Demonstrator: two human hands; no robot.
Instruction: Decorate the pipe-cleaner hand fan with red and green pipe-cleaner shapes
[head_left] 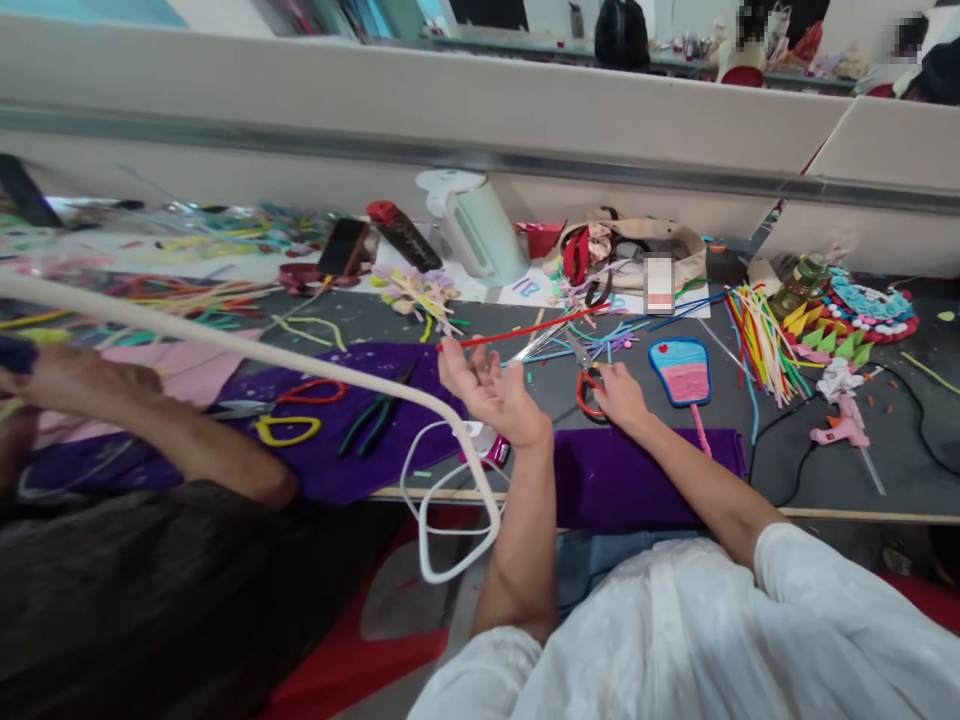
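Note:
My left hand (499, 400) is raised palm up over the table, its fingers curled around one end of a red pipe cleaner (544, 327). The pipe cleaner stretches away to the right, over a bunch of loose pipe cleaners (615, 340). In my right hand (624, 398) is a pair of scissors (589, 388) with red-orange handles, blades pointing up and left. Just right of that hand lies a blue and pink fan-shaped piece (680, 372) with a pink stem. Folded purple cloth (630, 480) lies below my hands at the table edge.
A white curved tube (300, 352) crosses in front from the left. A co-worker's arm (180, 420) is at left, near yellow-handled scissors (289, 430) and pliers (375, 425). A pale green kettle (487, 230) stands behind; a pink glue gun (844, 425) with its cable lies right.

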